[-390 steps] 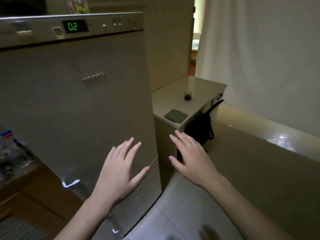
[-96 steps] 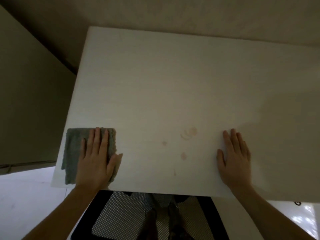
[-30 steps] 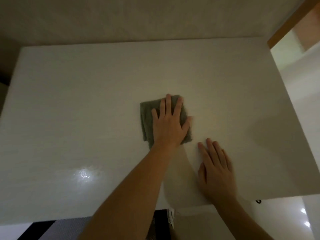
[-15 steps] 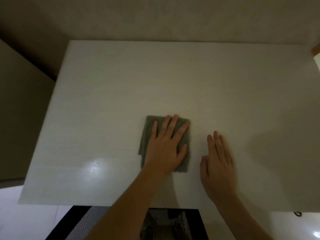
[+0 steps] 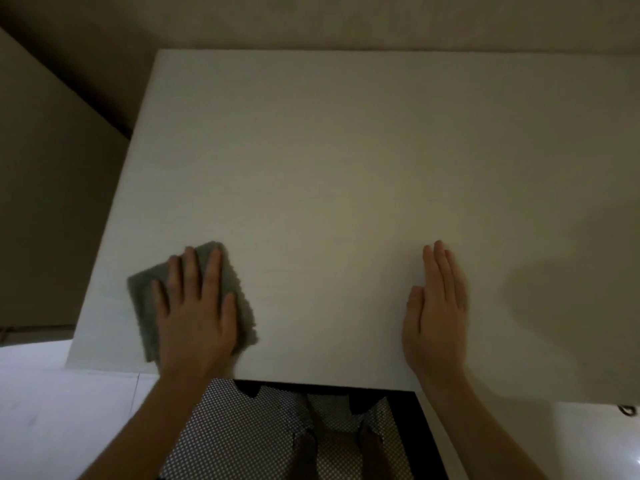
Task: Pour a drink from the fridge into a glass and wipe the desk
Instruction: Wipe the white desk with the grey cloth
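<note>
Your left hand [image 5: 194, 317] lies flat, fingers spread, pressing the grey cloth [image 5: 239, 292] at lower left of the white desk [image 5: 346, 150]; its long axis tilts upper-left. Your right hand [image 5: 434, 313] rests open, empty, lower right, well apart.

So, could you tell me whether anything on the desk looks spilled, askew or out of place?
Nothing stands out. The desk shows no stains or spills; the grey cloth lies slightly skewed under the left hand, and the right hand rests flat.
</note>
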